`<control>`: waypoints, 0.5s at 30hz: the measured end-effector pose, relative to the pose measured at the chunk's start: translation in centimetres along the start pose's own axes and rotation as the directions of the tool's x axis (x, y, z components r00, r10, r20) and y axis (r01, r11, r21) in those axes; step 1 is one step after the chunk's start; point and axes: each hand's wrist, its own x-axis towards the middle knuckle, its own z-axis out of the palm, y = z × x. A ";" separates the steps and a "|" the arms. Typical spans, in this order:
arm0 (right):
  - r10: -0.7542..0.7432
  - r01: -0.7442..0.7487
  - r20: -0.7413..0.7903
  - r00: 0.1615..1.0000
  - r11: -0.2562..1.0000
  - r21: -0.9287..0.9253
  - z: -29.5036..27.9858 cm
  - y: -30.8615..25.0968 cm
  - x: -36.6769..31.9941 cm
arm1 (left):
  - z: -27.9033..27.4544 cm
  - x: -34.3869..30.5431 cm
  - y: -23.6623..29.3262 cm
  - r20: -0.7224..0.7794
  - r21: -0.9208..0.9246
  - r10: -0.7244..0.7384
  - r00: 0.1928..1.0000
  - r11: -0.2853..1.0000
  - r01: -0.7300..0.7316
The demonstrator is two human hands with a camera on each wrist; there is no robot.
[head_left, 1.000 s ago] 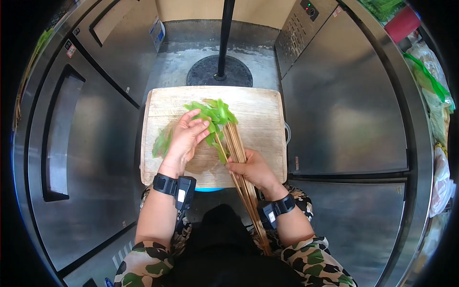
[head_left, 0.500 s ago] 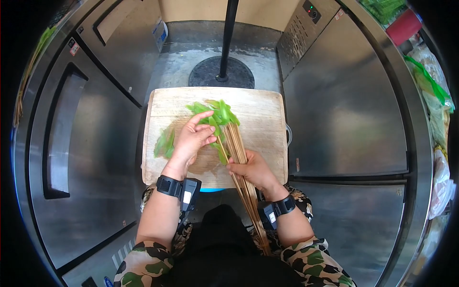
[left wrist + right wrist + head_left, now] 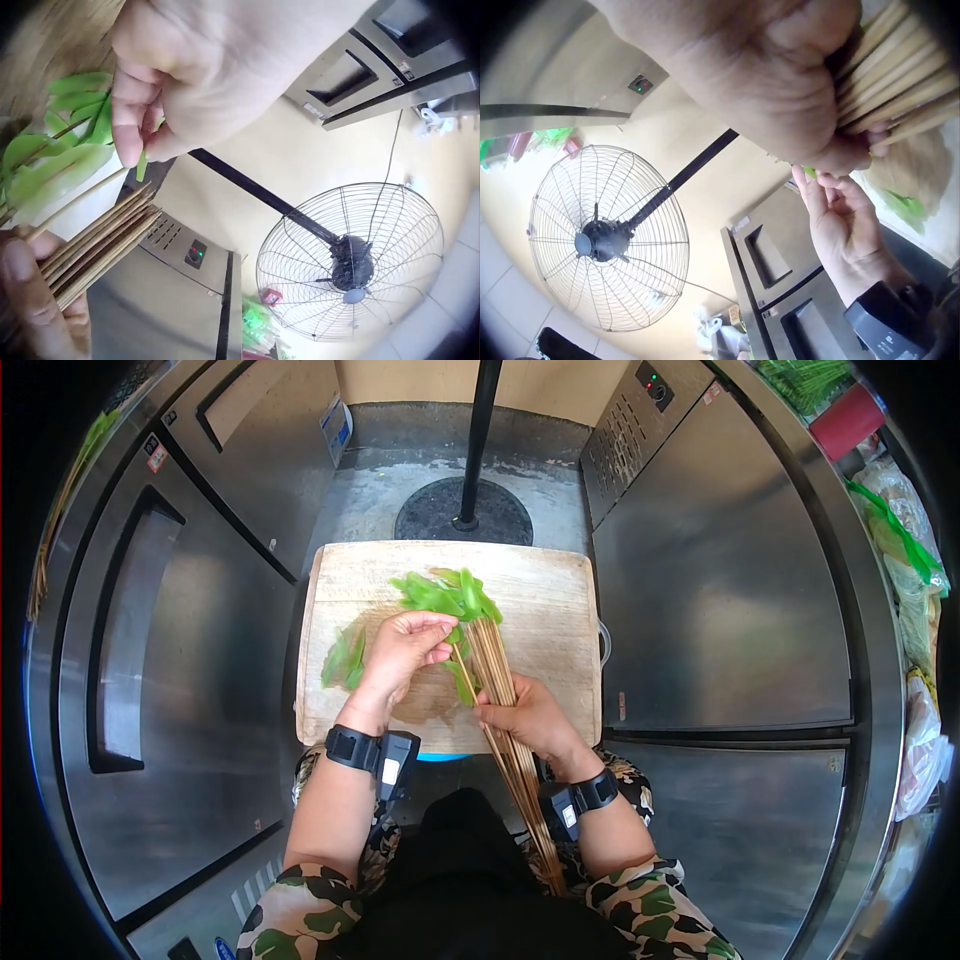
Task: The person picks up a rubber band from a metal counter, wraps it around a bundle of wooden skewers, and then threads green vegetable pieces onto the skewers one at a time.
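Observation:
In the head view my right hand grips a bundle of bamboo skewers, their long ends running down toward my lap. Thin green vegetable slices cluster at the skewers' upper ends, over the cutting board. My left hand is beside them. Its thumb and fingertips pinch a small green slice, seen in the left wrist view, right at the tip of one skewer that stands apart from the bundle. More slices lie on the board, left of my left hand.
Steel cabinets flank the board on both sides. Beyond it stands a black pole on a round base; the wrist views show a wire fan on the pole. Plastic bags lie along the right counter.
My left hand has shifted slightly right, its raised fingers coming down into a pinch by the single skewer's tip. My right hand keeps its grip on the bundle.

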 end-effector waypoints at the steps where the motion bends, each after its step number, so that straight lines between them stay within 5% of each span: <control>1: -0.001 0.001 0.006 1.000 1.000 -0.003 0.0 0.0 0.0 | -0.1 0.0 0.0 0.006 -0.010 -0.022 1.000 1.000 0.022; 9: -0.008 0.009 0.020 1.000 1.000 -0.015 0.0 -0.3 -0.3 | -0.3 -0.4 0.5 0.126 -0.120 -0.128 0.984 0.982 0.143; 15: -0.051 0.051 -0.001 0.999 0.997 -0.053 -0.3 0.1 0.2 | -0.5 -0.7 0.7 0.168 0.085 -0.131 0.977 0.989 0.118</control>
